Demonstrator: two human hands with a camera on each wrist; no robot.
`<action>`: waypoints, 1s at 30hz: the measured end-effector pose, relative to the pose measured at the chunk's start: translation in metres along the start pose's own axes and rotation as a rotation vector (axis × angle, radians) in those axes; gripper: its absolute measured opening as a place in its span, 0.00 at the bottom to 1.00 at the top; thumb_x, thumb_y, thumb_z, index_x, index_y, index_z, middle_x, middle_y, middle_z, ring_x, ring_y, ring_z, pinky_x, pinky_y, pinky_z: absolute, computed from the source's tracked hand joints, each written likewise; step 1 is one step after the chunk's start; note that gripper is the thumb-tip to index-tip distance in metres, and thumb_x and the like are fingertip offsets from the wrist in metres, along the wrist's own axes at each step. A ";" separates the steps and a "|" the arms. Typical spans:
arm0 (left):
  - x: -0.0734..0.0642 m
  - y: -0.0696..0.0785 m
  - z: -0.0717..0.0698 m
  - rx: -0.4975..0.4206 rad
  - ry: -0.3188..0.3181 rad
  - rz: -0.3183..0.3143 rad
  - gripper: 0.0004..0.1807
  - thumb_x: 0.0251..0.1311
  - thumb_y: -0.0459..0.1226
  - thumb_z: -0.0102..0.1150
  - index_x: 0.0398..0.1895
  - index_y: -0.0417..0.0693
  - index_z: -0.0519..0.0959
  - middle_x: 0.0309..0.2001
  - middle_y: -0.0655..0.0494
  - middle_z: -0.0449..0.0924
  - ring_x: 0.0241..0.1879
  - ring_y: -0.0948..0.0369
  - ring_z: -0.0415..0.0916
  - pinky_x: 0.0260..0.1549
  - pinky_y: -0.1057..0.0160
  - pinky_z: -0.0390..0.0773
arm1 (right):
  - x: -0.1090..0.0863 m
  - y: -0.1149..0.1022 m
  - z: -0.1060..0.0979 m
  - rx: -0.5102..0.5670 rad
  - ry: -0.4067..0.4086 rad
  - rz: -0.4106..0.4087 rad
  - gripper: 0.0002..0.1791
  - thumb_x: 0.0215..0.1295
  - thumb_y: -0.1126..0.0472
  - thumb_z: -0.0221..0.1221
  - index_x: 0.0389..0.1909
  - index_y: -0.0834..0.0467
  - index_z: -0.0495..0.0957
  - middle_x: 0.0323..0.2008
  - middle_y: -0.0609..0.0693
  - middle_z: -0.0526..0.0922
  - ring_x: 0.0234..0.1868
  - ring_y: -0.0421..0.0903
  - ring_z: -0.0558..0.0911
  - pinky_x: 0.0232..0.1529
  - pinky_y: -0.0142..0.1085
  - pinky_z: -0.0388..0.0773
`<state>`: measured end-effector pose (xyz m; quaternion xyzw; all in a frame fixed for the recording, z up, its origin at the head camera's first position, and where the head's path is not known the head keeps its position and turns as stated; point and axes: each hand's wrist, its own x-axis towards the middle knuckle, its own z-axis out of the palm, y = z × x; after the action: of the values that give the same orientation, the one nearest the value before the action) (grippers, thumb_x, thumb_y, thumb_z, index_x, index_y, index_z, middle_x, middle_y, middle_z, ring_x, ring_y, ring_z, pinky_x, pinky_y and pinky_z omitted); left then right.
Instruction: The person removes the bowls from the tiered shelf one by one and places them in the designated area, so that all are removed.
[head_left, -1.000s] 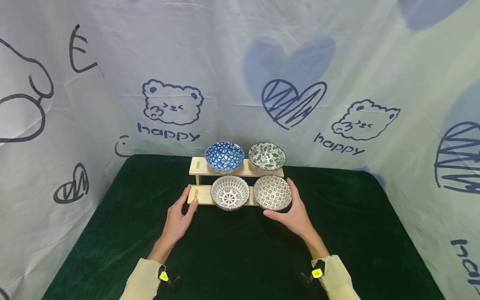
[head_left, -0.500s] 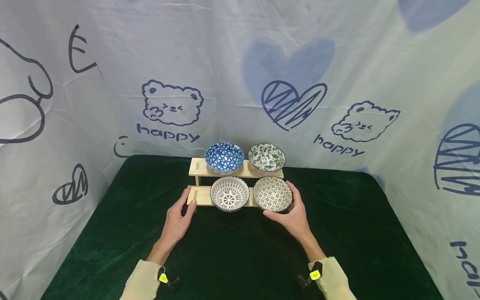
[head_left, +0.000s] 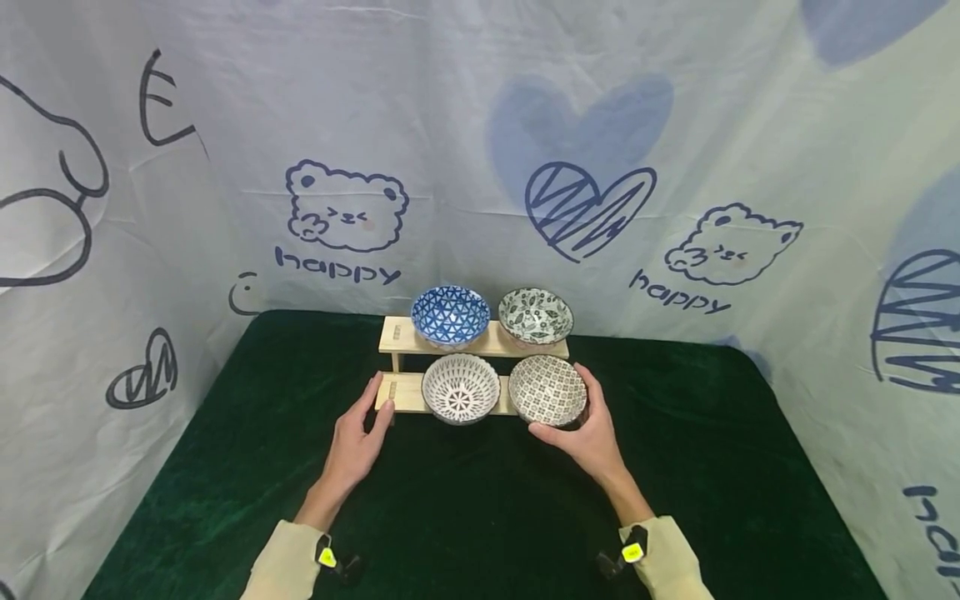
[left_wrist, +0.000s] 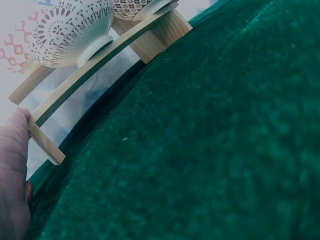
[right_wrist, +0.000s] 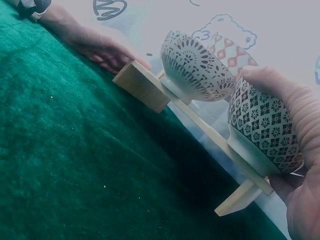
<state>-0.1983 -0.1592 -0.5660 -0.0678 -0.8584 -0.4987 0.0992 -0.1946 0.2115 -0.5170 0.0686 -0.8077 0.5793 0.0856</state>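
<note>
In the head view, my right hand grips the brown-patterned bowl, thumb at its front and fingers along its right side. The right wrist view has this bowl's foot on the lower shelf, near the right end. My left hand holds the left end of the two-tier wooden stand; its thumb lies at the front corner. Left of the gripped bowl sits a black-and-white bowl on the same shelf. On the upper shelf are a blue triangle-patterned bowl and a green leaf-patterned bowl.
Dark green velvet cloth covers the table under and in front of the stand. A pale printed curtain hangs close behind the upper shelf and along both sides.
Both hands keep their places on the stand and the brown-patterned bowl. The right wrist has shifted very slightly; the bowls have not visibly moved on the shelves.
</note>
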 end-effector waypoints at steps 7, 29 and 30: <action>0.000 0.001 0.000 0.000 0.009 0.001 0.36 0.80 0.50 0.51 0.83 0.46 0.58 0.81 0.45 0.56 0.80 0.46 0.55 0.76 0.38 0.58 | 0.000 0.000 -0.002 -0.007 0.005 -0.009 0.63 0.48 0.60 0.82 0.81 0.58 0.52 0.77 0.58 0.62 0.76 0.57 0.65 0.77 0.57 0.60; 0.000 -0.001 0.002 0.007 0.007 -0.002 0.36 0.80 0.51 0.51 0.83 0.47 0.57 0.82 0.46 0.56 0.80 0.46 0.56 0.75 0.38 0.59 | 0.004 0.004 -0.015 0.039 0.012 -0.032 0.61 0.48 0.67 0.81 0.80 0.58 0.54 0.77 0.57 0.63 0.75 0.55 0.66 0.73 0.27 0.62; 0.000 -0.002 0.002 0.008 0.007 -0.001 0.36 0.80 0.51 0.51 0.83 0.47 0.57 0.82 0.45 0.56 0.80 0.46 0.56 0.75 0.38 0.59 | 0.004 0.005 -0.017 0.038 0.012 -0.032 0.61 0.48 0.67 0.81 0.80 0.58 0.54 0.76 0.57 0.63 0.75 0.55 0.66 0.72 0.24 0.62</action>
<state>-0.1989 -0.1584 -0.5682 -0.0651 -0.8600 -0.4956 0.1023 -0.1988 0.2286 -0.5150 0.0798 -0.7947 0.5936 0.0985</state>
